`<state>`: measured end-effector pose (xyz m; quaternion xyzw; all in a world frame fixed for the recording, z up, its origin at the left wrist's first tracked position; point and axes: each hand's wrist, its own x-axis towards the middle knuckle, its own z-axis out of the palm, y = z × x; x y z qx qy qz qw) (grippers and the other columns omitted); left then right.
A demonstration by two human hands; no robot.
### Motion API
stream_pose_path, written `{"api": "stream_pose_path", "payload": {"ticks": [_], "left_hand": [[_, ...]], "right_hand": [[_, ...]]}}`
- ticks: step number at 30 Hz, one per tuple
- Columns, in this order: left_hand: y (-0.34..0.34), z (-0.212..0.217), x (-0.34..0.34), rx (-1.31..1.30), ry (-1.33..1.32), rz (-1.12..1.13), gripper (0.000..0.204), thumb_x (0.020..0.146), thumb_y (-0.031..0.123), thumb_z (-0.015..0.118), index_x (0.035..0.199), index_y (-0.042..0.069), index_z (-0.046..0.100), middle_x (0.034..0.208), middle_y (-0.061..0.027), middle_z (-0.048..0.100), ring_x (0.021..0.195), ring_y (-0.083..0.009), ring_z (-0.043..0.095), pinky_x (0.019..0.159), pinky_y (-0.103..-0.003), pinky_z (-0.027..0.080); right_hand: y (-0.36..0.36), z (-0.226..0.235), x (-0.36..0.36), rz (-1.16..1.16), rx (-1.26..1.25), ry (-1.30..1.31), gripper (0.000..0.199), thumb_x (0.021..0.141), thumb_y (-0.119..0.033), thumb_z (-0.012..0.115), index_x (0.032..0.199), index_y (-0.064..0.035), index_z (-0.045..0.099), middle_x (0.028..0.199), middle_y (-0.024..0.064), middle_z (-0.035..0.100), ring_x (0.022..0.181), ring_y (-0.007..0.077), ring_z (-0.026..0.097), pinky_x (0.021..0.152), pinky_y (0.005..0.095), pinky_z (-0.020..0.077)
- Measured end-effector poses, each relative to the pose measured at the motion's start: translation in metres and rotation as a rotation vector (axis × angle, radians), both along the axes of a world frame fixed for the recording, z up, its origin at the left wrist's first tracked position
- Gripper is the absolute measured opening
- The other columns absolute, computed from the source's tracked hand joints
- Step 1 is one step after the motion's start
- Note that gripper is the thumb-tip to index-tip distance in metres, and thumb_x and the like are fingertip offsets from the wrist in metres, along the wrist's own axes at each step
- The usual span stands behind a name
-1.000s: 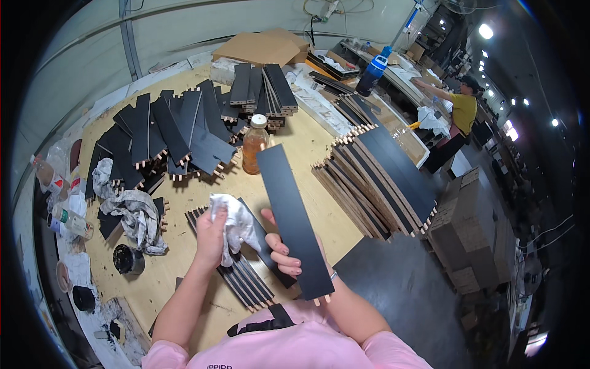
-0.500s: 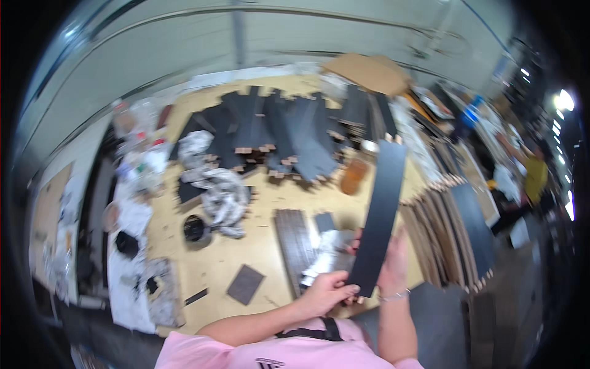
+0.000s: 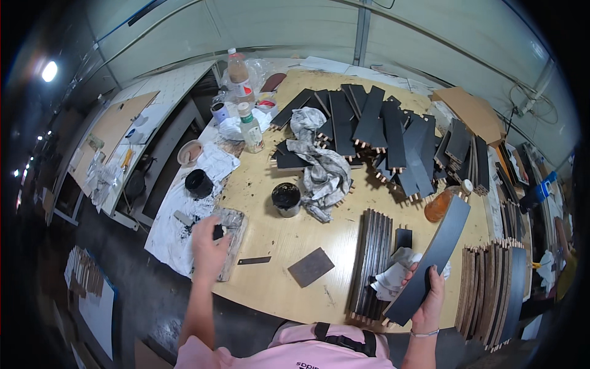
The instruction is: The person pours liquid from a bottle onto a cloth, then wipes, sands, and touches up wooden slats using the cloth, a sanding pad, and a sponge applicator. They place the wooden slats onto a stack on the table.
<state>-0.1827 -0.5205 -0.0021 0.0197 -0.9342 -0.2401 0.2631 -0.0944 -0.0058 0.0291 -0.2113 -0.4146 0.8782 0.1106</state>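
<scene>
My right hand (image 3: 430, 302) is closed round the lower part of a long dark-grey wooden slat (image 3: 430, 261), tilted up to the right, with small pegs at its lower end. A crumpled whitish cloth (image 3: 393, 277) lies just beyond that hand. My left hand (image 3: 209, 249), slightly blurred, reaches over the left edge of a stained grey slab (image 3: 235, 249). Its fingers look apart, beside a small black lump (image 3: 218, 232) on the slab; whether they touch it is hard to see. A small scraper-like piece (image 3: 182, 218) lies beyond the fingers, on a black-smeared white cloth (image 3: 166, 243).
Black-stained pots (image 3: 286, 200) stand mid-table and on the left cloth. Dark pegged slats (image 3: 369, 123) are heaped at the back; more stand in stacks (image 3: 485, 289) at the right. An orange-liquid bottle (image 3: 437, 206), rags (image 3: 322, 175), a dark square (image 3: 311, 267) and a thin strip (image 3: 254, 261) lie about.
My left hand has let go of the slat's lower end and moved left to the grey slab. The right hand still holds the slat. The view has swung left.
</scene>
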Motion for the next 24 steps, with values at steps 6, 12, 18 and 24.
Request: {"api": "stream_pose_path", "payload": {"ticks": [6,12,18,24], "left_hand": [[-0.079,-0.047,0.009,-0.074,-0.266,0.065,0.064,0.076,0.003,0.09,0.135,-0.003,0.067,0.129,-0.0214,0.072,0.127,-0.043,0.063,0.114,-0.05,0.05],[0.075,-0.015,0.017,1.046,-0.181,-0.305,0.065,0.084,-0.017,0.073,0.145,0.0,0.058,0.129,-0.0121,0.07,0.118,-0.0176,0.073,0.092,-0.031,0.063],[0.252,0.037,0.044,1.713,-0.901,-0.891,0.054,0.095,-0.003,0.077,0.145,0.001,0.057,0.13,-0.0143,0.07,0.118,-0.0255,0.074,0.103,-0.046,0.067],[0.321,0.048,0.07,1.721,-1.177,-1.093,0.018,0.102,-0.007,0.073,0.111,0.002,0.061,0.149,-0.0271,0.064,0.132,-0.0319,0.07,0.11,-0.048,0.062]], "right_hand": [[0.006,-0.019,0.003,0.033,-0.042,-0.101,0.024,0.112,-0.019,0.061,0.13,-0.0027,0.061,0.106,0.0186,0.077,0.084,0.0287,0.078,0.074,0.0432,0.07],[0.005,0.007,-0.002,0.016,-0.226,-0.003,0.027,0.115,-0.025,0.06,0.13,-0.0028,0.061,0.109,0.0196,0.076,0.09,0.0313,0.078,0.08,0.0485,0.0691],[0.037,0.027,0.028,-0.057,-0.204,0.08,0.034,0.118,-0.032,0.052,0.13,-0.0004,0.059,0.111,0.0208,0.075,0.093,0.0316,0.078,0.084,0.0469,0.0681],[0.069,0.036,0.069,-0.197,-0.201,0.076,0.037,0.121,-0.034,0.046,0.129,0.0,0.059,0.109,0.0202,0.074,0.091,0.0299,0.076,0.084,0.0467,0.0673]]}}
